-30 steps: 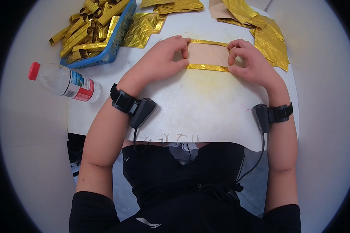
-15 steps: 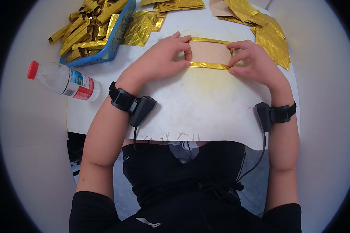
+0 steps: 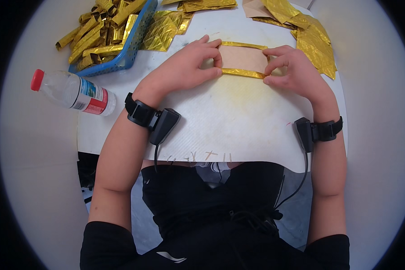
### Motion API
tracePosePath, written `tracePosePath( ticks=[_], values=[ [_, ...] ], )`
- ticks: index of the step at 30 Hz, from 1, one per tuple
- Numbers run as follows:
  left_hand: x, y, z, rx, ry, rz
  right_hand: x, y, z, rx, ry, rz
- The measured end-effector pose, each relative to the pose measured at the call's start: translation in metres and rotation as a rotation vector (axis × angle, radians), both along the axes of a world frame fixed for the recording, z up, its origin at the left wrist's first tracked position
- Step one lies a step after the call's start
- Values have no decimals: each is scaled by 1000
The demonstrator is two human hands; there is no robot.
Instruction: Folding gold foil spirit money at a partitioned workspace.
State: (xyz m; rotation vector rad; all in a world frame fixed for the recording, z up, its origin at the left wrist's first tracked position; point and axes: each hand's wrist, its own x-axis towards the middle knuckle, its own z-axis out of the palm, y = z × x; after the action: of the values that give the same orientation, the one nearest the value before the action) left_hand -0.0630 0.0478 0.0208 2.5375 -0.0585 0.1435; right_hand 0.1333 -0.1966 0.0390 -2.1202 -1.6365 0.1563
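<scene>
Between my hands is a sheet of gold foil paper (image 3: 243, 58), its plain tan side up, with narrow gold strips folded over along its far and near edges. My left hand (image 3: 194, 60) grips the left end, index finger at the far corner and thumb at the near fold. At the right end, my right hand (image 3: 291, 69) pinches the sheet the same way, fingers at the far corner and thumb at the near one. Both ends are partly hidden by my fingers.
A blue basket (image 3: 132, 47) at the far left holds several folded gold paper rolls (image 3: 101, 33). Flat gold sheets (image 3: 162, 31) lie beside it, with another pile (image 3: 314, 42) at the far right. A clear bottle (image 3: 74, 92) with a red cap lies on the white table (image 3: 220, 121).
The near gold fold has shifted slightly away from me, toward the far fold. Both hands keep their hold on the sheet's ends.
</scene>
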Motion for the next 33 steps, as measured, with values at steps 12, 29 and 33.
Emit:
tracePosePath(
  ticks=[12, 29, 33],
  values=[
    [3, 4, -13, 2, -67, 35, 0, 1, -1, 18, -26, 18],
    [7, -3, -6, 6, -91, 151, 6, 5, -9, 42, 86, -97],
    [8, -3, -3, 51, -107, 224, 4, 5, 0, 11, 147, -107]
  ],
)
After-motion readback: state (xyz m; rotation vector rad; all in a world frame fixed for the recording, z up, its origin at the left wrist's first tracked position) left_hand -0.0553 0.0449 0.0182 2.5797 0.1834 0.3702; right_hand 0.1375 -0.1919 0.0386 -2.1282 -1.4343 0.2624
